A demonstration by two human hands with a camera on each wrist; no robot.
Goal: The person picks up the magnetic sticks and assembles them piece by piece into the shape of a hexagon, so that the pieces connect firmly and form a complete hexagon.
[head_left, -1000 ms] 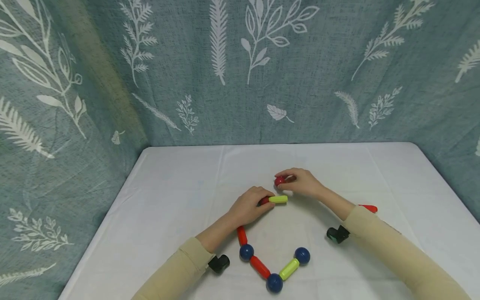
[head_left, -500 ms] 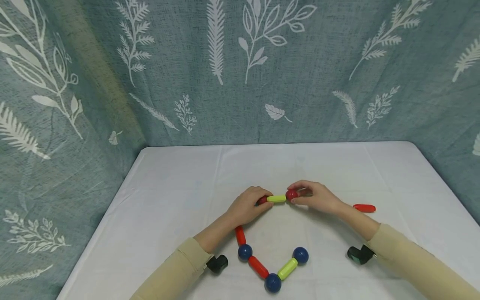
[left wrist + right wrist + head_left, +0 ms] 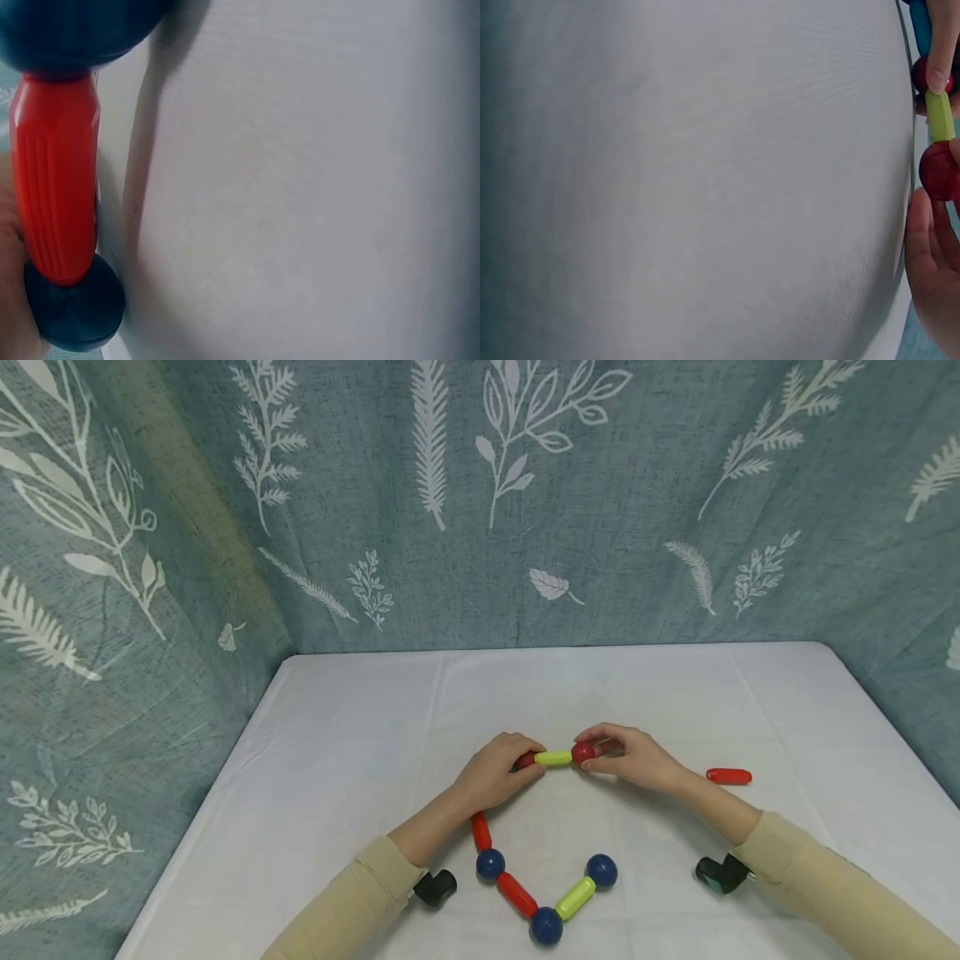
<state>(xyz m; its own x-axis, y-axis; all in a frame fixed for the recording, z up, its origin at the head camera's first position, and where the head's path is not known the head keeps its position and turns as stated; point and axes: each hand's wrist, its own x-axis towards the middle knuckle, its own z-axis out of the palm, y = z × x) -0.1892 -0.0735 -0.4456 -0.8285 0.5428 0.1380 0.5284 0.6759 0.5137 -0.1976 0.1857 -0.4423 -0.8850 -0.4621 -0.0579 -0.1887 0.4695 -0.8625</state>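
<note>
In the head view my left hand [image 3: 495, 770] grips a red ball [image 3: 527, 761], partly hidden by the fingers. A yellow-green rod [image 3: 553, 758] runs rightward from that ball. At its other end my right hand [image 3: 630, 758] pinches a second red ball [image 3: 582, 752], which touches the rod. The right wrist view also shows a blue rod [image 3: 921, 28] beyond the left hand's ball. Below the left hand a red rod [image 3: 481, 832] leads to a blue ball [image 3: 491, 866]. The left wrist view shows this red rod [image 3: 56, 180] between two blue balls, the lower one near the palm.
The chain runs on through another red rod [image 3: 517, 894], a blue ball [image 3: 546, 926] and a yellow-green rod [image 3: 576, 898] to an end blue ball [image 3: 602, 871]. A loose red rod [image 3: 729, 776] lies on the white tablecloth [image 3: 360, 718] beyond the right forearm.
The right hand has moved right and slightly nearer, bringing its red ball from behind the yellow-green rod to the rod's free end. The left hand has stayed put.
</note>
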